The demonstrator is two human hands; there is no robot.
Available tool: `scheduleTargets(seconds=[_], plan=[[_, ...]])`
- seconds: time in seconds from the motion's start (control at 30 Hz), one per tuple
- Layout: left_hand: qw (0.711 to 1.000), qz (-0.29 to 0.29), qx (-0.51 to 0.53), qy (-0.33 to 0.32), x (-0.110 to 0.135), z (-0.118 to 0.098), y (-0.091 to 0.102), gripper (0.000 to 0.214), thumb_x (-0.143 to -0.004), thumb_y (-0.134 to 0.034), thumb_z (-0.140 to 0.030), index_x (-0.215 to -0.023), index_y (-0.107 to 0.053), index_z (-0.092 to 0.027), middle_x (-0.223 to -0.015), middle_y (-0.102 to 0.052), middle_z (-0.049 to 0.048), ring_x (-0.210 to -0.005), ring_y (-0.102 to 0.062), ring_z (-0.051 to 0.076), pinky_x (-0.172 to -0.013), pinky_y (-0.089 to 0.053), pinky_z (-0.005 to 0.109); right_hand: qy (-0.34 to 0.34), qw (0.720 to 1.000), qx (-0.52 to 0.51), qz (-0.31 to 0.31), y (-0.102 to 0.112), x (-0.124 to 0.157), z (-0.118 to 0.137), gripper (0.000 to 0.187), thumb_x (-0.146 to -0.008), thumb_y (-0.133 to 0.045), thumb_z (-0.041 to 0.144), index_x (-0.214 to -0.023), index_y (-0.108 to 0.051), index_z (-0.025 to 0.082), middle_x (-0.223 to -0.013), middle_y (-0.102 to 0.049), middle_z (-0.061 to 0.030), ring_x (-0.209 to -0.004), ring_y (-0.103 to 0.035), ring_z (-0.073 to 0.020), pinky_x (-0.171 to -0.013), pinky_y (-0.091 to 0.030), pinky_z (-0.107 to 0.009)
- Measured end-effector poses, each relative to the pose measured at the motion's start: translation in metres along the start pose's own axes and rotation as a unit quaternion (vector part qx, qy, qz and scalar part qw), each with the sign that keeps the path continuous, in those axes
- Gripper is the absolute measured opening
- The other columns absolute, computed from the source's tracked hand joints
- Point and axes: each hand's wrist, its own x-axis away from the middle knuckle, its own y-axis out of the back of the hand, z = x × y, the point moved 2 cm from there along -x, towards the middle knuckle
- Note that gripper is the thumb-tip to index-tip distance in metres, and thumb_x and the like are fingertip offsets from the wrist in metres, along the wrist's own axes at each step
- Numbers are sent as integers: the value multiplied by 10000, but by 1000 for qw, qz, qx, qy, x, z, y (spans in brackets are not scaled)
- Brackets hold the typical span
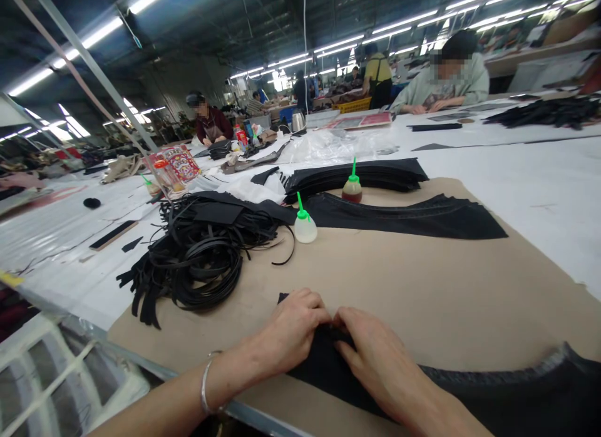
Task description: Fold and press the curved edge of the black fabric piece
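Note:
A curved black leather-like panel [507, 393] lies along the near edge of the tan work sheet [399, 280]. My left hand [298, 324] has its fingers curled and pinched on the panel's upper edge near its left end. Right beside it, my right hand [369, 343] grips the same edge between thumb and fingers. The exact fold under the fingertips is hidden. Beyond my hands stand a squeeze bottle [306, 227] of pale liquid and another squeeze bottle [352, 190] of dark reddish liquid, both with green nozzles.
A heap of black strips [201, 255] lies to the left. More black panels [404, 215] and a panel stack [357, 174] lie at the back. A white plastic basket [61, 374] stands below the table edge. Co-workers, including a person in pale green [451, 74], sit across the table.

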Motion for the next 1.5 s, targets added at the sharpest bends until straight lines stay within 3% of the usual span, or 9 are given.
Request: scheduleTargets(seconds=[0.13,0.5,0.73,1.13,1.5], plan=[[1000,3,6,-8,-1,0,-2,351,-791,-427,13,-921,-684,-186,-882,-606,40,-888,-541,179,-773,-433,274,10,1000,-20,-9,-1,3,-5,172,-787,-546,59,-870,-596,201,-885,-616,-25,-848,-564,-214,-754,-392,-330],[999,-14,49,-10,6,3,-1,434,-811,-415,30,-1045,-692,-208,-966,-626,40,-930,-550,165,-824,-441,257,70,996,-45,-13,-4,3,-14,175,-820,-525,65,-889,-610,201,-899,-601,-16,-867,-554,-188,-789,-394,-314],[999,-18,32,5,1,5,2,379,-788,-427,34,-917,-711,-183,-892,-624,44,-900,-554,174,-788,-448,261,54,998,-37,-2,1,0,-10,199,-809,-522,84,-919,-619,218,-915,-614,-13,-881,-566,-189,-779,-400,-312],[999,2,7,-40,9,11,-2,387,-864,-406,-12,-1055,-683,-203,-950,-639,42,-926,-557,165,-816,-457,251,124,992,-26,-27,-7,5,-14,216,-883,-453,57,-918,-615,195,-920,-577,-42,-900,-540,-209,-821,-424,-358],[1000,-6,10,-28,24,6,-8,350,-992,-345,-137,-1217,-602,-214,-1061,-631,52,-997,-548,167,-892,-463,284,142,989,-37,-24,-7,8,-21,191,-888,-454,70,-944,-591,191,-937,-575,-48,-894,-541,-203,-808,-438,-356]])
